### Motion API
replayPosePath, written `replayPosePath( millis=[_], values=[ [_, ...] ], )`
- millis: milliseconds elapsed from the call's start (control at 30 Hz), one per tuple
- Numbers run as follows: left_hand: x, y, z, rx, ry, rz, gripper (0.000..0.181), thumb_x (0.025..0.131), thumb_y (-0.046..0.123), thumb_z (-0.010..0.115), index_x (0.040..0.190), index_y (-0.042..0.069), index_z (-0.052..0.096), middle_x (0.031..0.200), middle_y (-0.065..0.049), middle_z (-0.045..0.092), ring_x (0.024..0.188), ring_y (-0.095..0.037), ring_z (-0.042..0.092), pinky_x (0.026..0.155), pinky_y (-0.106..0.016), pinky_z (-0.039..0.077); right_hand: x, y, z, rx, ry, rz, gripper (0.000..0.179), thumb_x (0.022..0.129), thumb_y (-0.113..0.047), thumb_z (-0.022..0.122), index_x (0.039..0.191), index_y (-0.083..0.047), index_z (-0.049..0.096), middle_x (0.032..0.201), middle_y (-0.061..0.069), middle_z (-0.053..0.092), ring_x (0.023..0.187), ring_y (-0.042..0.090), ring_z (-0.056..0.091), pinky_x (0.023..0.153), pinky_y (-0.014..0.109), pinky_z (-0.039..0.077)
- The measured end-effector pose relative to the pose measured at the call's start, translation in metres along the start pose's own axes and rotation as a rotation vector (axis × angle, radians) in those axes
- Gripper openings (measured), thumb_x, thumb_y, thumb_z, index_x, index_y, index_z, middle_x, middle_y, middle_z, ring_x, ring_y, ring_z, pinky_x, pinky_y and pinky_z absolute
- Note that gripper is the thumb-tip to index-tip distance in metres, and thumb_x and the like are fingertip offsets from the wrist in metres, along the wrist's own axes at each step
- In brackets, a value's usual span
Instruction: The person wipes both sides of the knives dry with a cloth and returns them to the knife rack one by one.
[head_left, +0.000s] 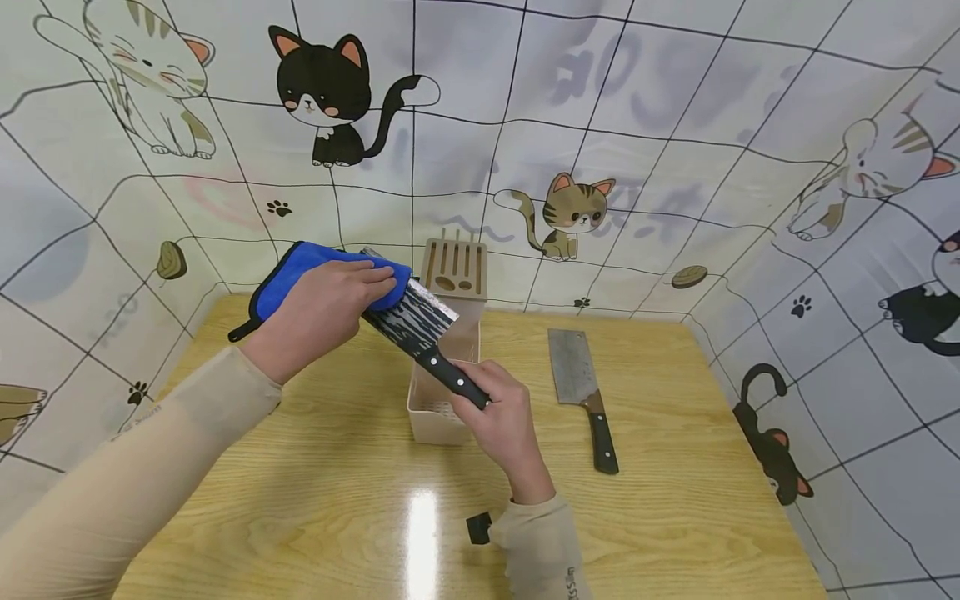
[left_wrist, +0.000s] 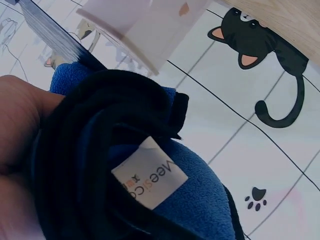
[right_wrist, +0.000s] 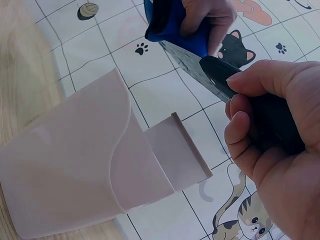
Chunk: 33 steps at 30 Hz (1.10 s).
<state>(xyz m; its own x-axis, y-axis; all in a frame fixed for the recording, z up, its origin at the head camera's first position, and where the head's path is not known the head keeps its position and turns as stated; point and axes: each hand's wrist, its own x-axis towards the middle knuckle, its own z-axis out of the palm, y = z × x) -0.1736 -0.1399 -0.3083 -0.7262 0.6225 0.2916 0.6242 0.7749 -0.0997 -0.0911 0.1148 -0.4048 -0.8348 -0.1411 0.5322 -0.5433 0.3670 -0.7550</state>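
Left of the holder (head_left: 438, 430), the left hand (head_left: 330, 298) pinched a blue cloth (head_left: 285, 271) over the knife (head_left: 408, 323), strokes best kept clear of its edge; before the holder, the right hand (head_left: 501, 417) gripped the handle (head_left: 448, 374), ideally steady; rightward lay a cleaver (head_left: 574, 368).

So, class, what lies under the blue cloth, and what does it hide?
In the head view, the held knife's blade runs under the blue cloth, partly showing. The left hand grips the cloth. The blade's covered stretch cannot be seen.
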Motion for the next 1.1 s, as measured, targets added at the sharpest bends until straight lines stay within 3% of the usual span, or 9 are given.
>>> replayPosePath(
  millis=[300, 533, 633, 900, 967, 1100],
  values=[
    [-0.006, -0.016, 0.002, -0.032, 0.015, -0.078, 0.053, 0.084, -0.018, 0.052, 0.133, -0.003, 0.068, 0.136, -0.018, 0.067, 0.129, -0.038, 0.061, 0.107, -0.052, 0.051, 0.0, -0.001, -0.001, 0.019, -0.003, -0.011, 0.028, 0.089, -0.002, 0.075, 0.116, -0.006, 0.079, 0.093, 0.009, 0.072, 0.069, 0.017, 0.058, 0.057, 0.023, 0.048],
    [-0.009, -0.027, 0.001, -0.065, 0.04, -0.143, 0.055, 0.083, -0.018, 0.056, 0.134, -0.003, 0.067, 0.137, -0.019, 0.066, 0.123, -0.041, 0.064, 0.093, -0.055, 0.059, 0.0, 0.0, -0.001, 0.005, 0.0, -0.012, 0.028, 0.088, -0.001, 0.074, 0.115, -0.007, 0.079, 0.092, 0.01, 0.072, 0.067, 0.015, 0.057, 0.054, 0.023, 0.046],
    [-0.01, -0.031, 0.0, -0.075, 0.102, -0.16, 0.052, 0.084, -0.018, 0.058, 0.134, -0.004, 0.067, 0.137, -0.021, 0.066, 0.12, -0.043, 0.065, 0.089, -0.056, 0.059, 0.001, -0.001, -0.002, -0.006, 0.0, 0.013, 0.029, 0.087, -0.001, 0.074, 0.115, -0.005, 0.079, 0.092, 0.011, 0.072, 0.065, 0.014, 0.056, 0.052, 0.022, 0.045],
    [-0.008, -0.034, 0.001, -0.037, 0.403, -0.096, 0.045, 0.088, -0.02, 0.058, 0.131, -0.01, 0.065, 0.129, -0.028, 0.068, 0.113, -0.047, 0.067, 0.099, -0.057, 0.056, 0.001, -0.001, -0.001, -0.011, -0.022, 0.052, 0.03, 0.086, 0.001, 0.074, 0.114, -0.006, 0.079, 0.094, 0.01, 0.073, 0.069, 0.015, 0.058, 0.055, 0.022, 0.048],
    [-0.006, -0.032, 0.002, -0.039, 0.438, -0.081, 0.044, 0.089, -0.019, 0.061, 0.132, -0.01, 0.065, 0.129, -0.028, 0.067, 0.114, -0.046, 0.067, 0.102, -0.057, 0.054, 0.0, -0.001, 0.001, -0.002, -0.035, 0.043, 0.03, 0.087, 0.0, 0.075, 0.115, -0.008, 0.079, 0.096, 0.009, 0.074, 0.071, 0.016, 0.059, 0.057, 0.023, 0.05],
    [-0.007, -0.026, 0.008, -0.054, 0.431, -0.067, 0.045, 0.088, -0.017, 0.065, 0.133, -0.01, 0.064, 0.131, -0.027, 0.066, 0.119, -0.045, 0.065, 0.103, -0.056, 0.054, 0.0, -0.003, 0.003, 0.019, -0.039, 0.019, 0.03, 0.088, -0.002, 0.075, 0.117, -0.009, 0.079, 0.099, 0.009, 0.075, 0.072, 0.016, 0.06, 0.058, 0.024, 0.051]
  ],
)
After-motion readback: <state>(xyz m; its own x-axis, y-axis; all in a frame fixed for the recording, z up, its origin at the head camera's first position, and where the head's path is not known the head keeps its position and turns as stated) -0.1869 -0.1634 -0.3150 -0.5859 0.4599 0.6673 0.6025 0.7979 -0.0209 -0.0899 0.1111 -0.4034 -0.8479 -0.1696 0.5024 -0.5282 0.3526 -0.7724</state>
